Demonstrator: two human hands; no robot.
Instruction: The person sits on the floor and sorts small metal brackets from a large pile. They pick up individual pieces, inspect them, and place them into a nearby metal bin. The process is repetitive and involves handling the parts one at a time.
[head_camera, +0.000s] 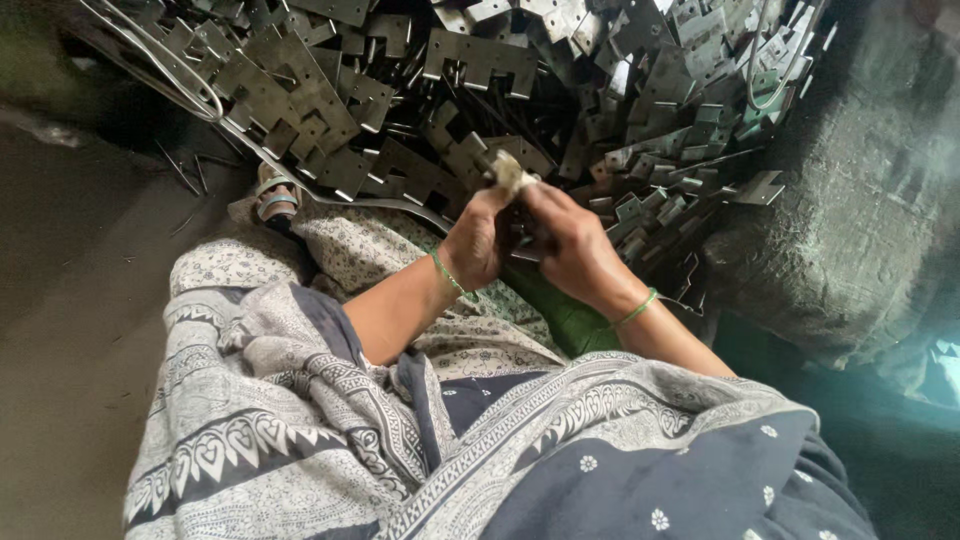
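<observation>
1. The left hand (475, 240) is closed, thumb and fingers pinched on a small pale wrapped piece (510, 172) that sticks up just above its knuckles; whether this is a rag, a taped fingertip or a small tool I cannot tell.
2. The right hand (575, 245) is curled shut right beside the left, the two touching at the fingertips. It seems to grip a dark metal part (520, 240) between the hands, though most of it is hidden.
3. Judged from this, the step in hand is handling one metal piece taken from the heap, with both hands working on it close together. The next move calls for a firm pinch and small finger motions, with care for the sharp edges.
4. Both forearms reach forward from the lap, wrists bent slightly inward, each with a green bangle (447, 272).
5. Just beyond the hands lies a heap of flat notched metal plates (480, 60), like hinge leaves.
6. Below the hands is a patterned grey cloth (300, 400) over the lap; left of them a sandalled foot (275, 200) rests on the floor (70, 300).
</observation>
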